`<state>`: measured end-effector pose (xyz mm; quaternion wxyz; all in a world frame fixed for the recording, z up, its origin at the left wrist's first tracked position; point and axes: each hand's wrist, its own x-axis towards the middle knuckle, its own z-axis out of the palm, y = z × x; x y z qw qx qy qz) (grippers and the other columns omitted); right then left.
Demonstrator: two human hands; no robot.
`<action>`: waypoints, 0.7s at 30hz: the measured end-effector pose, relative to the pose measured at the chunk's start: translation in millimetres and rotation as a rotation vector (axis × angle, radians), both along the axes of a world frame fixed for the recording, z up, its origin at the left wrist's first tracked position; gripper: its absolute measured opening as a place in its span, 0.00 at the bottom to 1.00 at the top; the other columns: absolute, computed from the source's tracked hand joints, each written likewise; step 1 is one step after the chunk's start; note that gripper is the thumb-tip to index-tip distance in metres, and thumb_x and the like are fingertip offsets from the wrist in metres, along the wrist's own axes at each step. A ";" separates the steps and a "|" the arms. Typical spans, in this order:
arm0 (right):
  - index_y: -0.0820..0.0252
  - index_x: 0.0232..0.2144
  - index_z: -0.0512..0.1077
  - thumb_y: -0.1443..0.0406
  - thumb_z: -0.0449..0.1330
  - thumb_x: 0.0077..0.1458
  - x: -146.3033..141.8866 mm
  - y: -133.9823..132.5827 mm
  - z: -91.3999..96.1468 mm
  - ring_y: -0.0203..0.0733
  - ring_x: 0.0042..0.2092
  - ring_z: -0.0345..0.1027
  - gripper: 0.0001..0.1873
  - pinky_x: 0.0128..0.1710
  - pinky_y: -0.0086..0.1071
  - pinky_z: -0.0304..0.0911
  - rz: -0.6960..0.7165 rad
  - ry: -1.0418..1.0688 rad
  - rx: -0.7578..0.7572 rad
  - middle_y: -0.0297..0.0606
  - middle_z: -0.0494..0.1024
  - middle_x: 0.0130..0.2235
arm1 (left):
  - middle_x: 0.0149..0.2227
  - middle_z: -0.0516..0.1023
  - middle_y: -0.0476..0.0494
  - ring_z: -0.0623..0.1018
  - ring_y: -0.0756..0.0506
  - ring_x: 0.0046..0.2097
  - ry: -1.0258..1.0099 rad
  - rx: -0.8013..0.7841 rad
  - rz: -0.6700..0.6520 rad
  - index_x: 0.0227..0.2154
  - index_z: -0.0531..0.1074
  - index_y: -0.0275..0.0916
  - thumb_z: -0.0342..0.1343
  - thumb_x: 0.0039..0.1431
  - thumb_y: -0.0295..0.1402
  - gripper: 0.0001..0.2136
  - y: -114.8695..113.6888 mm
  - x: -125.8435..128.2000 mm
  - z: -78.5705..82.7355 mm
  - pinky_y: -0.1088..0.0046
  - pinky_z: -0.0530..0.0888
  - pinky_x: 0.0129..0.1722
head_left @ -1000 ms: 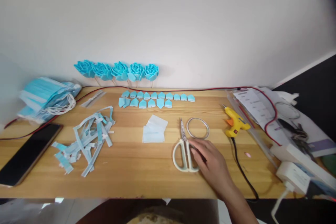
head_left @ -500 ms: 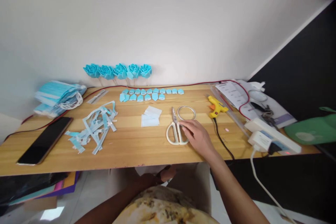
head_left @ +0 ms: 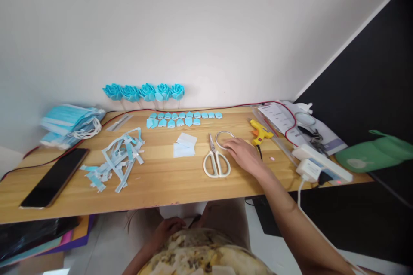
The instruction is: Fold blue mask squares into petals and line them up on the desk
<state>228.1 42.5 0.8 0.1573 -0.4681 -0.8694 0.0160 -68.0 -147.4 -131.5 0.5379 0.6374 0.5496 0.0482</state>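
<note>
My right hand (head_left: pixel 242 154) reaches over the table, its fingers closed at the lower right rim of a thin silvery ring (head_left: pixel 217 137) that lies flat. White-handled scissors (head_left: pixel 217 165) lie just left of that hand, their blades together and pointing away from me. Left of the scissors are a few pale blue fabric pieces (head_left: pixel 184 146), overlapping. Below the table edge, my left hand (head_left: pixel 169 227) rests in my lap, fingers loosely stretched, with nothing visible in it. A yellow glue gun (head_left: pixel 260 132) lies to the right of my right hand.
Folded blue petals (head_left: pixel 174 116) lie in two rows before several blue flowers (head_left: pixel 148 92) against the wall. To the left are cut strips (head_left: pixel 121 159), a phone (head_left: pixel 56 178) and face masks (head_left: pixel 63 120). A power strip (head_left: pixel 325 163) and green pouch (head_left: pixel 371 152) are right.
My right hand has moved from beside the scissors' handle to the silvery ring's rim. The scissors stay on the table. My left hand shows more fully in my lap, and the view has shifted slightly.
</note>
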 end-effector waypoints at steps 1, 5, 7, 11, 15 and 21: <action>0.58 0.40 0.74 0.71 0.53 0.59 1.7 1.9 1.0 0.43 0.46 0.69 0.11 0.45 0.38 0.65 -0.011 -0.009 -0.006 0.40 0.78 0.43 | 0.38 0.79 0.44 0.77 0.41 0.44 -0.037 -0.003 0.062 0.38 0.75 0.39 0.44 0.64 0.37 0.15 -1.4 -2.8 4.6 0.68 0.71 0.43; 0.59 0.38 0.75 0.72 0.53 0.58 6.3 7.7 9.6 0.44 0.44 0.71 0.11 0.44 0.39 0.66 0.012 -0.027 -0.037 0.41 0.79 0.40 | 0.36 0.79 0.47 0.76 0.42 0.41 -0.215 0.001 0.100 0.35 0.76 0.42 0.48 0.61 0.42 0.14 -3.7 -16.2 58.4 0.70 0.70 0.41; 0.59 0.40 0.75 0.71 0.53 0.59 2.9 7.7 16.0 0.45 0.44 0.72 0.12 0.44 0.41 0.66 0.042 0.002 -0.025 0.41 0.79 0.41 | 0.37 0.79 0.46 0.76 0.44 0.41 -0.316 0.006 0.091 0.38 0.76 0.41 0.46 0.64 0.43 0.16 0.5 -21.7 96.6 0.71 0.70 0.42; 0.56 0.44 0.74 0.65 0.53 0.61 -20.7 -3.7 26.2 0.45 0.47 0.70 0.12 0.47 0.41 0.64 0.149 0.103 -0.035 0.40 0.78 0.46 | 0.40 0.79 0.44 0.77 0.45 0.41 -0.462 0.107 -0.034 0.45 0.74 0.39 0.47 0.65 0.42 0.16 26.6 -27.1 155.7 0.73 0.72 0.42; 0.54 0.45 0.74 0.63 0.57 0.60 -48.9 -22.3 23.3 0.46 0.54 0.65 0.12 0.55 0.45 0.56 0.312 0.075 -0.043 0.40 0.75 0.51 | 0.45 0.78 0.44 0.76 0.45 0.46 -0.254 0.460 -0.149 0.45 0.74 0.40 0.46 0.66 0.39 0.14 68.2 -21.1 174.8 0.70 0.70 0.47; 0.55 0.42 0.75 0.69 0.56 0.57 -37.3 -19.8 14.1 0.49 0.52 0.66 0.12 0.56 0.51 0.51 0.181 -0.018 -0.037 0.41 0.76 0.49 | 0.54 0.73 0.37 0.69 0.40 0.56 0.162 0.889 -0.215 0.47 0.73 0.38 0.45 0.66 0.33 0.14 115.0 -0.7 159.0 0.59 0.65 0.57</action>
